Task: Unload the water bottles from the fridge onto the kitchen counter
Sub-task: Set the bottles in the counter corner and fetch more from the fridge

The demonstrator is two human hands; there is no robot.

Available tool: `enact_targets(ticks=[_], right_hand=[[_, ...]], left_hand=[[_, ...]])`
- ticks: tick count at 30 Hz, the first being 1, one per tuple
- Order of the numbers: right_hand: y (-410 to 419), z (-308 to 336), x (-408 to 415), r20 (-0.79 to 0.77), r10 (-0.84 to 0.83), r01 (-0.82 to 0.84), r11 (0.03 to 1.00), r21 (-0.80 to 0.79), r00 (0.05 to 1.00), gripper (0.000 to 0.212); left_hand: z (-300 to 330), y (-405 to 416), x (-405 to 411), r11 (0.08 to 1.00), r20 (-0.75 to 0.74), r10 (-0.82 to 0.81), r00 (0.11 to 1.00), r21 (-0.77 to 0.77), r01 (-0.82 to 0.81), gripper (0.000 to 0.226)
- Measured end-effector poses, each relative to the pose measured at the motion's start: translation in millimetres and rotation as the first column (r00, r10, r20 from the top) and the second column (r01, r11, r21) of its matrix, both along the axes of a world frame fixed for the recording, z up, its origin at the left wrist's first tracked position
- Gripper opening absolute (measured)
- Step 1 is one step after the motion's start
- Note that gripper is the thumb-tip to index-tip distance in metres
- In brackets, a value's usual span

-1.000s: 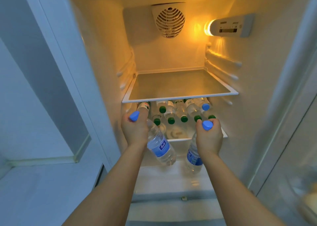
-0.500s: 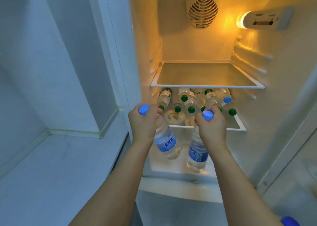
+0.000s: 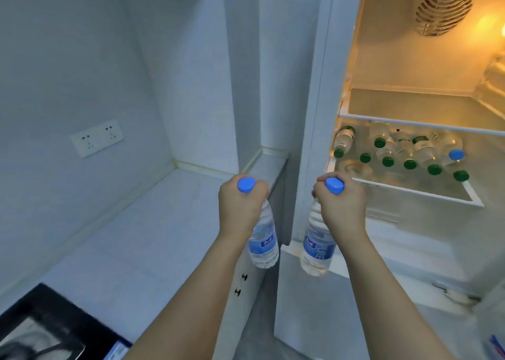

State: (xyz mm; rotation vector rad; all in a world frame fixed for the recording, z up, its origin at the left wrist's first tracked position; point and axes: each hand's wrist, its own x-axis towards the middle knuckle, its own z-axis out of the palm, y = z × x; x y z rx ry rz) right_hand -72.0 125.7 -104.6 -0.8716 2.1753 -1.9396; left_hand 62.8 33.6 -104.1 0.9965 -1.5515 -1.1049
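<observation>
My left hand (image 3: 240,209) grips the neck of a blue-capped water bottle (image 3: 263,246), which hangs at the right edge of the white kitchen counter (image 3: 142,231). In my right hand (image 3: 341,209) hangs a second blue-capped bottle (image 3: 317,247), held by its neck in front of the fridge's left wall. Inside the open fridge (image 3: 410,67), several clear bottles with green caps (image 3: 382,152) and one with a blue cap (image 3: 455,154) lie on the lower shelf (image 3: 410,189). The glass shelf above them (image 3: 420,108) is bare.
A wall socket plate (image 3: 96,137) sits above the counter at the left. A black appliance (image 3: 52,329) occupies the counter's near left corner. Two dark knobs (image 3: 241,284) show on the cabinet front below the counter edge.
Both hands have carried their bottles out of the fridge and leftward; the view has swung left, bringing the counter, socket and black appliance into sight.
</observation>
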Motion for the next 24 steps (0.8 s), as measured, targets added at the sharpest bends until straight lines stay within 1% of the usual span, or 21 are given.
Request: enact_targets(ticks=[2,5,7,11,12,14,16,17,20,24], right_hand=[[-6.3,-0.6,33.5,0.010,0.048,-0.048,0.999,0.003,0.999,0.010],[-19.7,-0.5,81.4,0.034,0.137,-0.138,0.990,0.004,0.990,0.011],[-30.3,0.1,110.4,0.052,0.193,-0.194,0.981,0.011,0.980,0.011],[-52.0,-2.5,150.8,0.071,0.299,-0.301,0.954,0.016,0.952,0.010],[-63.3,-5.5,167.5,0.078,0.361,-0.364,0.931,0.028,0.929,0.010],[-71.5,-9.0,179.0,0.075,0.409,-0.412,0.911,0.020,0.909,0.010],[-87.4,-14.4,204.8,0.063,0.521,-0.523,0.852,0.028,0.851,0.012],[-92.3,-16.3,213.1,0.066,0.551,-0.554,0.832,0.028,0.832,0.012],[-109.1,-26.1,249.4,0.086,0.649,-0.653,0.756,0.027,0.756,0.013],[-116.5,-35.7,302.6,0.076,0.772,-0.776,0.629,0.042,0.631,0.013]], left_hand=[[-1.9,-1.9,37.2,0.999,0.005,0.037,0.999,0.002,-0.037,0.032],[-4.9,-4.5,90.8,0.994,-0.002,0.110,0.994,0.011,-0.110,0.031],[-7.3,-5.3,123.3,0.987,-0.004,0.162,0.987,0.020,-0.162,0.034],[-12.5,-8.3,171.6,0.963,-0.016,0.264,0.964,0.053,-0.263,0.037],[-14.2,-9.3,191.4,0.943,-0.012,0.329,0.944,0.051,-0.328,0.036],[-14.2,-8.0,206.5,0.928,0.011,0.366,0.930,0.066,-0.366,0.030],[-15.0,-4.5,232.1,0.873,0.035,0.481,0.876,0.070,-0.482,0.022],[-14.4,-2.5,240.4,0.855,0.043,0.511,0.858,0.073,-0.513,0.021],[-18.2,4.6,274.3,0.787,0.073,0.607,0.792,0.086,-0.611,0.028],[-22.9,23.3,319.3,0.681,0.071,0.718,0.692,0.134,-0.720,0.029]])
